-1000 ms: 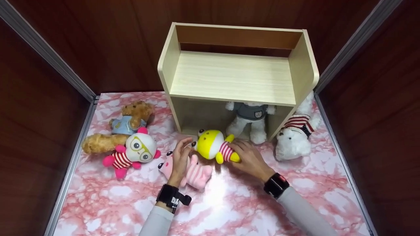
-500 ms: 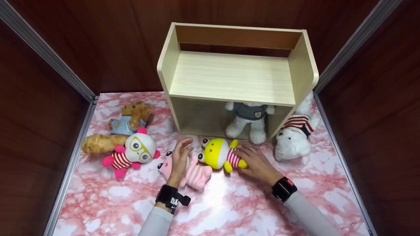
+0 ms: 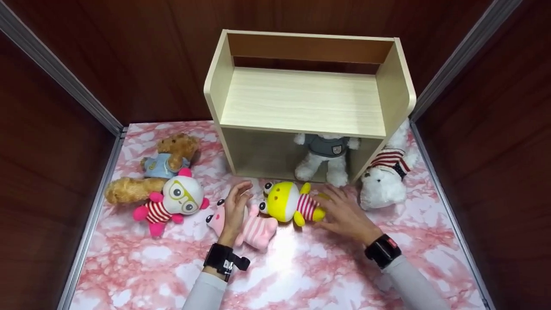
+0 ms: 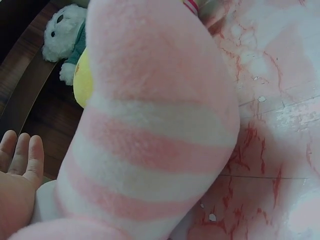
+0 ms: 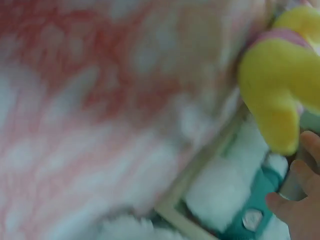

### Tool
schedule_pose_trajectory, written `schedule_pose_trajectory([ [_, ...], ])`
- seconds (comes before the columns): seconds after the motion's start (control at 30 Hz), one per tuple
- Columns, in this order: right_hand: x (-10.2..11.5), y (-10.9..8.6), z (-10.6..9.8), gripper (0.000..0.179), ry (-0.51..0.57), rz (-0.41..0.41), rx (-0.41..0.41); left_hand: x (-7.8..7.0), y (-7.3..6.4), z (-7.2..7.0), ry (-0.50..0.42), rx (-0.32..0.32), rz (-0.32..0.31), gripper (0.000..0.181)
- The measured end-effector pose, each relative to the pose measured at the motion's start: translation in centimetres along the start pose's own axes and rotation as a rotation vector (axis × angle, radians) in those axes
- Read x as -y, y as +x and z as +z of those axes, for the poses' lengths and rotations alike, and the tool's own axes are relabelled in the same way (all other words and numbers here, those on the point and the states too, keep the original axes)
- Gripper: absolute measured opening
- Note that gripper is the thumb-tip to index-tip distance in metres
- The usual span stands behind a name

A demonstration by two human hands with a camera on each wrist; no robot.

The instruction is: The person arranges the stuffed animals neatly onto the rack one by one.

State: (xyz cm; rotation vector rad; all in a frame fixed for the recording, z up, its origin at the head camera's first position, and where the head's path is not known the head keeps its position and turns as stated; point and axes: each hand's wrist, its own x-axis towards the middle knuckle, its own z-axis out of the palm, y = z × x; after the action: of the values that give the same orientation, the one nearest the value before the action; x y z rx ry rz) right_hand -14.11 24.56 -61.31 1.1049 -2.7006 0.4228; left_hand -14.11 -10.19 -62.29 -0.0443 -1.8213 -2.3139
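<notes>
A pink striped plush toy [image 3: 258, 230] lies on its back at the front. My left hand [image 3: 233, 213] lies across its upper part, fingers extended and not gripping; in the left wrist view, the toy's striped body [image 4: 145, 150] hides much of the scene. Right of it lies a yellow frog plush [image 3: 284, 201] in a pink-striped top, its head toward my left hand. My right hand [image 3: 346, 215] is at the frog's feet with fingers spread. In the right wrist view, the fingers of that hand [image 5: 305, 200] appear apart from the yellow legs [image 5: 275, 95].
A pale wooden two-level shelf [image 3: 301, 101] stands behind. Its lower compartment holds a white plush in a grey shirt [image 3: 329, 146]. Right of it lies a white plush in stripes [image 3: 383, 187]. At left are a panda plush [image 3: 185, 193] and a brown bear [image 3: 176, 148]. Dark walls enclose the marbled surface.
The yellow frog plush has shifted right and slightly toward me, then stopped. My right hand has let go of it and drawn back to the right, fingers spreading. The left hand stays put.
</notes>
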Motion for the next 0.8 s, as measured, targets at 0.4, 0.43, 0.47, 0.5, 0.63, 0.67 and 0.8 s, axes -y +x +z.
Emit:
schedule_pose_trajectory([
  [0.4,-2.9,-1.4,-6.9,0.040,0.034,-0.099,-0.575,-0.1,0.1,0.0,0.026,-0.002,-0.014,0.035],
  [0.43,-3.4,-1.7,-7.3,0.039,0.043,-0.079,-0.622,-0.2,0.1,0.1,0.027,0.003,-0.016,0.036],
  [0.47,-3.9,-2.0,-7.8,0.038,0.042,-0.049,-0.655,-0.3,0.2,0.1,0.027,0.008,-0.016,0.036],
  [0.5,-4.5,-2.3,-8.2,0.038,0.035,-0.015,-0.686,-0.4,0.2,0.1,0.030,0.011,-0.015,0.036],
  [0.63,-7.1,-3.5,-9.5,0.039,0.043,0.131,-0.814,-0.6,0.3,0.0,0.038,0.020,-0.014,0.036],
  [0.67,-7.7,-3.8,-9.7,0.039,0.043,0.171,-0.842,-0.7,0.3,0.0,0.042,0.020,-0.016,0.036],
  [0.8,-9.8,-4.5,-10.4,0.045,0.076,0.387,-0.889,-0.7,0.3,-0.1,0.034,0.033,-0.017,0.037],
])
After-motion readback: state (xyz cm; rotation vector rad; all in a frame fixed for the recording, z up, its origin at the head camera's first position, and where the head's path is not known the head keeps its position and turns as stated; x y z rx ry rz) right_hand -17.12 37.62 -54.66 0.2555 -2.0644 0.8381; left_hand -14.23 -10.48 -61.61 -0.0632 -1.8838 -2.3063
